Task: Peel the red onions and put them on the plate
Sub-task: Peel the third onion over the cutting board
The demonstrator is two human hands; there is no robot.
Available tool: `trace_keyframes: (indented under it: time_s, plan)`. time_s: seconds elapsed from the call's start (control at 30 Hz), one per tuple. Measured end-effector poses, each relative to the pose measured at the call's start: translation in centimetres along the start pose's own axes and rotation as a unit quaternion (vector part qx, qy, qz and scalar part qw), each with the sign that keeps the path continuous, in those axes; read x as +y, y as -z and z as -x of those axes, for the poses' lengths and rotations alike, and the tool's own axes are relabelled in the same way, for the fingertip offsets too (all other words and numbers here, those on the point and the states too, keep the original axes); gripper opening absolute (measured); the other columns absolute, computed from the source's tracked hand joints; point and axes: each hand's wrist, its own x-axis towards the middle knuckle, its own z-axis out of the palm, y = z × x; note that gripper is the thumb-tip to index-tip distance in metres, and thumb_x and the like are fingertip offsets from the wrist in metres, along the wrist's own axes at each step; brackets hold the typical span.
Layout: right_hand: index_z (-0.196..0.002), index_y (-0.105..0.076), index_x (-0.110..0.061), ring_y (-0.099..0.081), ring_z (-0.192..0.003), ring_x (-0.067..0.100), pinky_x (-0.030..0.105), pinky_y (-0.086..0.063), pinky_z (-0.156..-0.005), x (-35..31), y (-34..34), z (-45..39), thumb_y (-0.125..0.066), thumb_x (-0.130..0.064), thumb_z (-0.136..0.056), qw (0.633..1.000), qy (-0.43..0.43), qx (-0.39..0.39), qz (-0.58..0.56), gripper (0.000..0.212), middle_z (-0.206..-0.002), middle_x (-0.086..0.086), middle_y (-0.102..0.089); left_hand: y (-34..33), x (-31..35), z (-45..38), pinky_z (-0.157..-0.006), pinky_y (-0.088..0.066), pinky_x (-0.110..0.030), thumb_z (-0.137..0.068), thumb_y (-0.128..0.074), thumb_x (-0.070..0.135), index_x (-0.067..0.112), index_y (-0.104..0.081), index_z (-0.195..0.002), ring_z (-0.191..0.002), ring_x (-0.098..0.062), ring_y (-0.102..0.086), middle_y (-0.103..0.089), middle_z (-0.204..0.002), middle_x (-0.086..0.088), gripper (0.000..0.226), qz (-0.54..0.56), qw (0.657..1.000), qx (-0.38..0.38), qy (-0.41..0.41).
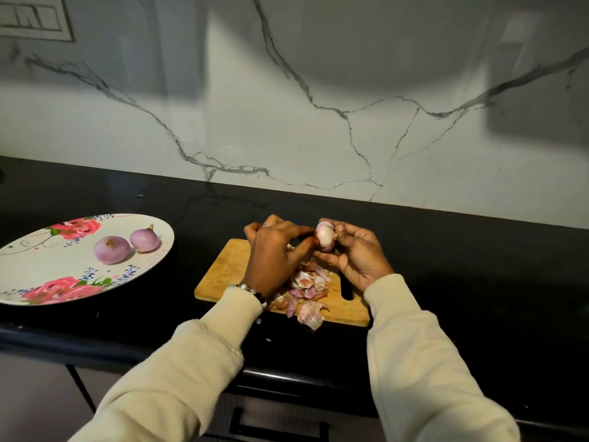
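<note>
Here, above the wooden cutting board, the right hand grasps a pale, purple-streaked, mostly peeled onion while the left hand pinches at its side; two peeled onions lie on the one floral plate

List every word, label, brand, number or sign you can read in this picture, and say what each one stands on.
None can be read.
The plate bears only painted roses and scrolls, no lettering.
The cutting board, the onion held in the hands, the two peeled onions on the plate and the sleeves show no print.
The switch panel on the wall shows no legible marking.
</note>
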Motion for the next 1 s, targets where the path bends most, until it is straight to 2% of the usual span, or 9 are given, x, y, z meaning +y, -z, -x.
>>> trace_keyframes:
  time_s: [0.27, 0.37, 0.5, 0.6, 0.8, 0.9, 1.0]
  plan:
    - [-0.099, -0.066, -0.002, -0.071, -0.079, 0.025, 0.038, -0.063, -0.064, 0.56, -0.11, -0.25, -0.037, -0.005, -0.106, 0.998, 0.005, 0.009, 0.063, 0.031, -0.098, 0.017, -0.067, 0.12, -0.25, 0.18, -0.074, -0.020, -0.033, -0.088, -0.045, 0.044, 0.022, -0.078, -0.090, -0.079, -0.020, -0.057, -0.071, -0.072, 0.005, 0.040, -0.045, 0.997, -0.037, -0.053]
    - [-0.098, -0.066, -0.002, -0.071, -0.078, 0.024, 0.039, -0.063, -0.065, 0.68, -0.06, -0.21, -0.037, -0.006, -0.106, 0.996, 0.007, 0.011, 0.084, 0.030, -0.096, 0.016, -0.067, 0.11, -0.24, 0.18, -0.073, -0.022, -0.034, -0.088, -0.046, 0.042, 0.021, -0.078, -0.085, -0.076, -0.019, -0.056, -0.069, -0.068, 0.006, 0.038, -0.056, 0.996, -0.048, -0.056]
    - [-0.098, -0.066, -0.002, -0.071, -0.077, 0.023, 0.039, -0.063, -0.067, 0.84, -0.05, -0.28, -0.038, -0.007, -0.106, 0.995, 0.006, 0.013, 0.099, 0.030, -0.096, 0.015, -0.067, 0.06, -0.44, 0.23, -0.073, -0.035, -0.038, -0.088, -0.046, 0.043, 0.019, -0.077, -0.082, -0.073, -0.019, -0.056, -0.068, -0.066, 0.005, 0.039, -0.065, 0.994, -0.058, -0.062]
    - [-0.097, -0.067, -0.003, -0.071, -0.077, 0.022, 0.039, -0.063, -0.066, 0.96, -0.09, -0.38, -0.039, -0.007, -0.106, 0.995, 0.006, 0.015, 0.102, 0.029, -0.094, 0.015, -0.068, -0.01, -0.49, 0.19, -0.071, -0.035, -0.036, -0.087, -0.049, 0.042, 0.020, -0.077, -0.083, -0.072, -0.018, -0.055, -0.068, -0.065, 0.005, 0.036, -0.062, 0.995, -0.055, -0.063]
    - [-0.097, -0.067, -0.001, -0.073, -0.078, 0.024, 0.040, -0.063, -0.066, 1.03, 0.05, -0.42, -0.040, -0.008, -0.106, 0.995, 0.004, 0.016, 0.096, 0.029, -0.097, 0.017, -0.068, -0.06, -0.52, 0.22, -0.064, -0.037, -0.032, -0.084, -0.067, 0.025, 0.016, -0.078, -0.081, -0.069, -0.017, -0.053, -0.069, -0.067, 0.003, 0.015, -0.028, 0.998, -0.039, -0.041]
    - [-0.099, -0.066, 0.000, -0.071, -0.082, 0.028, 0.041, -0.063, -0.066, 0.96, 0.05, -0.41, -0.039, -0.008, -0.106, 0.996, 0.002, 0.010, 0.087, 0.029, -0.102, 0.020, -0.067, 0.01, -0.47, 0.13, -0.060, -0.045, -0.034, -0.082, -0.063, 0.023, 0.013, -0.078, -0.082, -0.068, -0.018, -0.056, -0.070, -0.069, 0.000, 0.017, -0.005, 0.999, -0.033, -0.020]
    - [-0.097, -0.067, -0.002, -0.073, -0.079, 0.026, 0.041, -0.063, -0.066, 0.75, 0.05, -0.36, -0.040, -0.008, -0.106, 0.997, 0.005, 0.020, 0.080, 0.029, -0.100, 0.017, -0.067, -0.03, -0.28, 0.11, -0.063, -0.049, -0.034, -0.086, -0.060, 0.025, 0.014, -0.078, -0.091, -0.070, -0.015, -0.057, -0.073, -0.076, 0.000, 0.022, 0.029, 0.998, -0.050, -0.004]
